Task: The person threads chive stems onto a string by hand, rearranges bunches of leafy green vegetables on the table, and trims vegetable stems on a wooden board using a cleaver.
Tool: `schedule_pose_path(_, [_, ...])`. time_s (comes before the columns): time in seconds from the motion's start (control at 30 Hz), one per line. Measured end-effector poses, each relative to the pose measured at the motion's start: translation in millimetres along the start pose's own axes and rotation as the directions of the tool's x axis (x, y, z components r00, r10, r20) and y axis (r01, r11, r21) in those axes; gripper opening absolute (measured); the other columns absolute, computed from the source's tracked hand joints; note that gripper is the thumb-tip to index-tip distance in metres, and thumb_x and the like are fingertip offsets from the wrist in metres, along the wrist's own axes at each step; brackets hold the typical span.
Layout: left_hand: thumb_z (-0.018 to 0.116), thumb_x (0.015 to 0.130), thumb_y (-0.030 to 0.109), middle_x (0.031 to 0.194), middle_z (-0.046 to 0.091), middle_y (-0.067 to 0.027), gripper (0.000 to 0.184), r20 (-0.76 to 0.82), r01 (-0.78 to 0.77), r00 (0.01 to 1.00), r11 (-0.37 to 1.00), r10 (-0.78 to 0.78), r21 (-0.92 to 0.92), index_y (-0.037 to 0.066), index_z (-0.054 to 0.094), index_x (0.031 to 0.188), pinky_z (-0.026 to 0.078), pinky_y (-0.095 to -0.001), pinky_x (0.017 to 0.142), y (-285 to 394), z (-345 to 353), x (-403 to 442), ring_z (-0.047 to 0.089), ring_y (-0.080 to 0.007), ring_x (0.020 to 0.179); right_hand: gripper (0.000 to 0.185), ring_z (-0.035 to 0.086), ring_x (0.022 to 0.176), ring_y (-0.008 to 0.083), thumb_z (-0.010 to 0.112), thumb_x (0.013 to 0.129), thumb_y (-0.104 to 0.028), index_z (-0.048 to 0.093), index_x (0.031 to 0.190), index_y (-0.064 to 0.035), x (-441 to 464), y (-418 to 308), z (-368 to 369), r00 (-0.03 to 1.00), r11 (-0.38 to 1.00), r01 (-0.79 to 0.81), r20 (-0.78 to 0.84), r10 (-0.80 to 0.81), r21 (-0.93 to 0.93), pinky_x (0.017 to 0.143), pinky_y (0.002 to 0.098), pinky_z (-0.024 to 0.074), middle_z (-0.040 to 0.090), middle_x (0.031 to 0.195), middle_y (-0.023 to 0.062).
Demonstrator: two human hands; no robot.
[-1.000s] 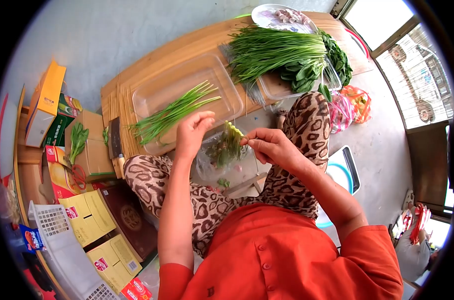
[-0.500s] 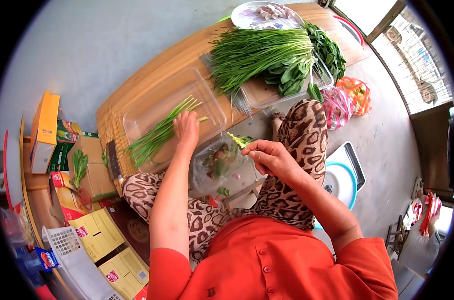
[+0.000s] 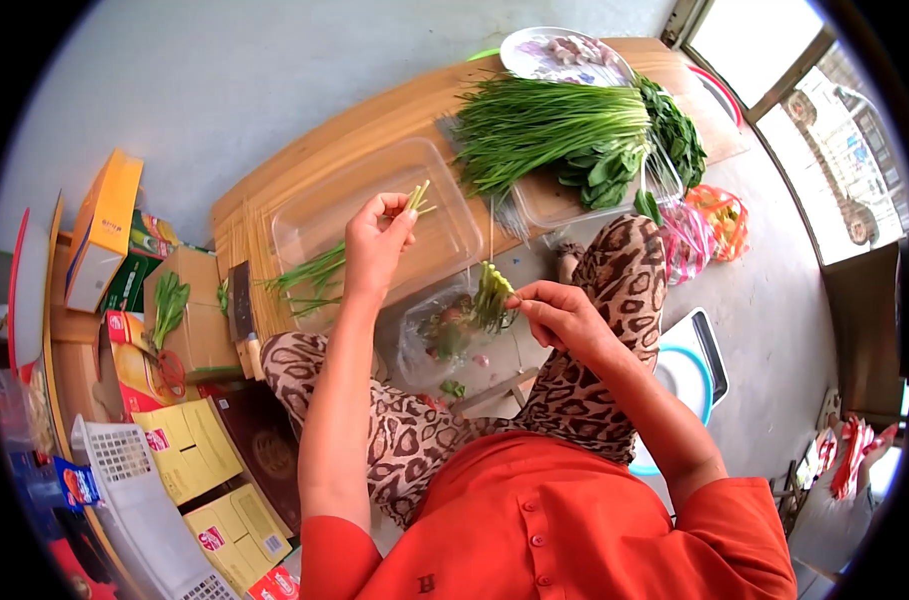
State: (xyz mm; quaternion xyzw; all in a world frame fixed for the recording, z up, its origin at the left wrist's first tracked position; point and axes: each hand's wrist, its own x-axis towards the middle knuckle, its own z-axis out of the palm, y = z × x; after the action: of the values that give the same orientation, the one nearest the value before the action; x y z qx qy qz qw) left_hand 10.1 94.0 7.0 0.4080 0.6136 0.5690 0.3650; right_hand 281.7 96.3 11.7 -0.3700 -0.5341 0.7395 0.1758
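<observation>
My left hand (image 3: 377, 240) is closed round a small bunch of green stalks (image 3: 417, 198), their pale cut ends sticking up past the fingertips. Beneath that hand lies a clear plastic tray (image 3: 429, 165), with long green stems at its left side. My right hand (image 3: 559, 315) pinches a folded bundle of greens (image 3: 493, 298) strung on a thin stick. Below the bundle is a clear plastic bag (image 3: 414, 335) with scraps inside. To the upper right, a large pile of long green stems (image 3: 554, 125) rests beside leafy greens (image 3: 609, 170).
A plate of meat pieces (image 3: 534, 60) stands at the table's far end. A knife (image 3: 241, 305) lies at the left edge near cardboard boxes (image 3: 189, 330). Plastic bags (image 3: 719, 215) and a blue-rimmed basin (image 3: 689, 375) are on the floor at the right.
My left hand went down to the stems in the tray and has come up holding several stalks. Fewer stems lie in the tray. My right hand still holds the bundle.
</observation>
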Motion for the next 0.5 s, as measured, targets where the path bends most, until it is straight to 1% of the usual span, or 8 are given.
schedule_pose_path(0.07, [0.062,0.088,0.005,0.079,0.055,0.0009,0.013,0.026,-0.008,1.000,0.973,0.015,-0.230,0.002,0.059,0.100,0.040,-0.0209,0.050,35,-6,-29,0.051,-0.0064,0.057,0.020,0.037,0.047,0.0032,0.050,0.097,-0.016,0.062,0.107,-0.0021,-3,-5,4,1.000,1.000,0.010,0.016,-0.009,-0.017,0.043,0.0193,0.0263,0.046,0.057,-0.0034])
schedule_pose_path(0.1, [0.062,0.088,0.005,0.079,0.055,0.0009,0.013,0.016,-0.012,1.000,0.972,0.016,-0.233,0.002,0.059,0.100,0.040,-0.0209,0.050,47,-8,-43,0.051,-0.0064,0.057,0.020,0.037,0.046,0.0033,0.050,0.097,-0.015,0.061,0.108,-0.0020,-7,-11,7,1.000,1.000,0.009,0.025,-0.008,-0.025,0.043,0.0193,0.0263,0.045,0.057,-0.0036])
schedule_pose_path(0.17, [0.063,0.088,0.008,0.080,0.055,0.0002,0.014,0.020,0.034,0.999,0.936,-0.029,-0.351,0.002,0.057,0.099,0.038,-0.0217,0.047,62,-11,-65,0.050,-0.0070,0.056,0.020,0.037,0.046,0.0034,0.049,0.097,-0.015,0.061,0.108,-0.0018,-13,-23,15,0.999,0.999,0.018,0.038,-0.016,-0.031,0.043,0.0194,0.0260,0.044,0.056,-0.0042])
schedule_pose_path(0.2, [0.063,0.088,0.008,0.080,0.055,0.0002,0.014,0.016,0.032,0.999,0.933,-0.028,-0.359,0.002,0.057,0.099,0.038,-0.0217,0.047,57,-15,-69,0.050,-0.0070,0.056,0.020,0.037,0.046,0.0034,0.049,0.097,-0.015,0.061,0.108,-0.0018,-16,-28,19,0.999,0.999,0.016,0.039,-0.014,-0.040,0.043,0.0194,0.0260,0.044,0.056,-0.0042])
schedule_pose_path(0.27, [0.062,0.089,0.011,0.081,0.056,-0.0002,0.015,0.094,0.132,0.991,0.881,-0.100,-0.455,0.004,0.055,0.100,0.038,-0.0223,0.048,37,-20,-73,0.051,-0.0079,0.058,0.021,0.036,0.046,0.0032,0.049,0.097,-0.015,0.060,0.108,-0.0018,-19,-37,28,0.998,0.998,0.043,0.048,-0.040,-0.042,0.043,0.0195,0.0256,0.044,0.056,-0.0044])
schedule_pose_path(0.4, [0.062,0.089,0.011,0.078,0.056,-0.0004,0.012,0.061,0.112,0.994,0.795,-0.094,-0.596,0.007,0.055,0.098,0.038,-0.0237,0.047,8,-14,-74,0.051,-0.0107,0.056,0.021,0.036,0.046,0.0031,0.049,0.097,-0.016,0.060,0.109,-0.0021,-20,-50,45,0.998,0.995,0.042,0.049,-0.038,-0.089,0.043,0.0192,0.0255,0.044,0.056,-0.0045])
schedule_pose_path(0.43, [0.064,0.088,0.012,0.080,0.058,-0.0009,0.014,0.074,0.140,0.990,0.744,-0.121,-0.654,0.008,0.056,0.099,0.038,-0.0241,0.048,1,-14,-77,0.052,-0.0114,0.056,0.021,0.036,0.046,0.0029,0.049,0.097,-0.016,0.060,0.109,-0.0022,-19,-51,50,0.998,0.992,0.046,0.051,-0.040,-0.114,0.043,0.0191,0.0253,0.044,0.056,-0.0046])
schedule_pose_path(0.5, [0.065,0.088,0.013,0.080,0.058,-0.0009,0.015,0.086,0.168,0.985,0.710,-0.150,-0.683,0.009,0.056,0.100,0.038,-0.0242,0.048,-3,-17,-82,0.051,-0.0114,0.056,0.022,0.035,0.046,0.0021,0.049,0.098,-0.017,0.060,0.110,-0.0027,-16,-48,55,0.998,0.990,0.043,0.053,-0.037,-0.133,0.042,0.0188,0.0246,0.045,0.056,-0.0048])
